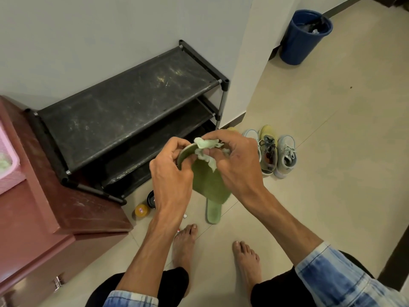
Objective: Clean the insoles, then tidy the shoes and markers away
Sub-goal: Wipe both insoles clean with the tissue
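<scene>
- Since the maroon cabinet crowds my left side, with a pink basket on top at the frame's edge, I judge there is little room to swing that way. Its near corner comes close to my left forearm.
- The black shoe rack stands against the wall just beside the cabinet. Its top shelf is dusty and its lower shelves face me. Its front rails are the edges I would mind when the shoes go in.
- By the rack's near foot a yellow jar and a black lid lie just beside each other on the floor, close under my left wrist.
- My left hand is curled round the rounded end of the green insole, holding it up over the floor in front of the rack.
- The insole looks light, thin and bendy, so I judge it needs a grip close to where I rub, or it will fold away.
- A narrower green piece shows below it. I cannot tell whether it is a second insole lying on the tiles.
- My right hand pinches a crumpled pale wipe against the insole's upper end. The wipe looks soft and limp.
- Right of my hands, the shoes stand in a close row on the tiles.
- I judge the best room for moving is to the right, where a blue bin stands well apart by the far wall.
</scene>
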